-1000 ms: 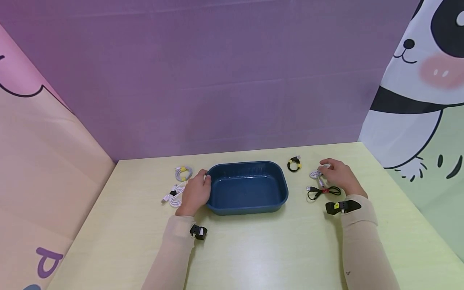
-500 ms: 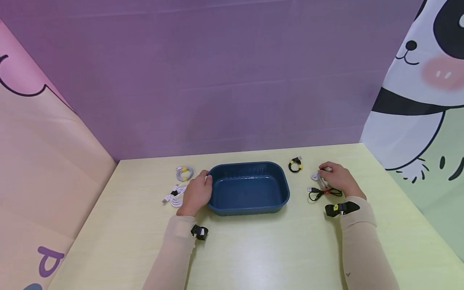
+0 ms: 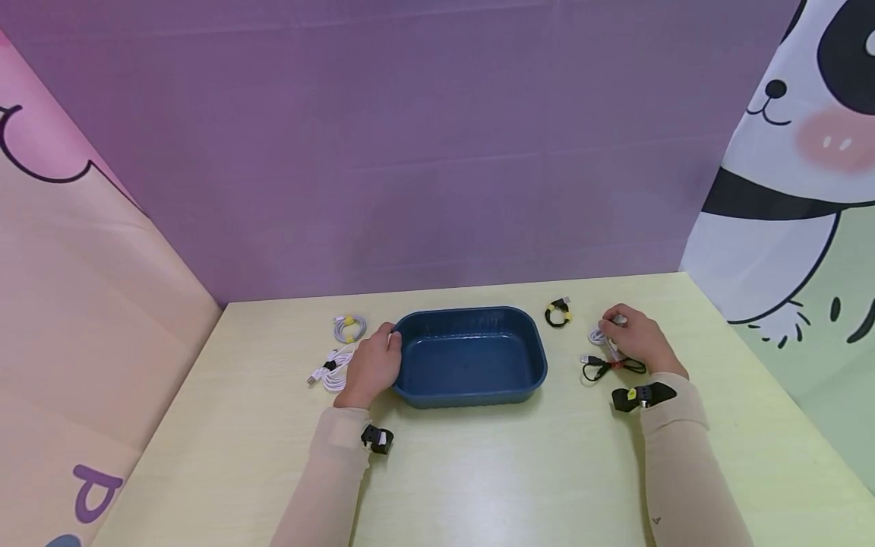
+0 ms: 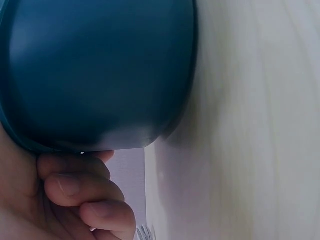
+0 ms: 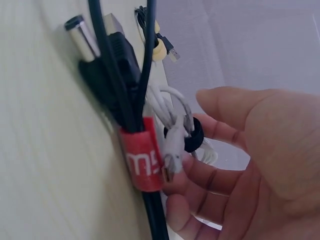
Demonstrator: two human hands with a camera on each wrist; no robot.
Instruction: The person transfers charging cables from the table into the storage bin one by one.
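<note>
A blue rectangular plastic bin [image 3: 472,398] stands mid-table. At its left end my left hand [image 3: 372,367] grips the rim, with curled fingers [image 4: 87,190] below the rim in the left wrist view. My right hand [image 3: 637,336] holds a coiled white cable [image 3: 596,336] at the right; its fingers curl round the bundle by a black strap [image 5: 194,135]. Part of this coil is hidden by the hand. Just in front lies a black cable [image 3: 596,369] bound with a red strap [image 5: 141,160]. The white cable's plug [image 5: 173,145] hangs close to that red strap.
Behind the bin's right corner sits a small black cable coil [image 3: 557,313] with yellow ties. Left of the bin are a pale grey coil [image 3: 350,329] with yellow ties and a white cable [image 3: 333,368] with a black tie. A purple backdrop [image 3: 410,152] closes off the table's rear.
My right hand has shifted slightly, and the white cable's plug end has moved toward the red-strapped black cable. My left hand stays on the bin's rim.
</note>
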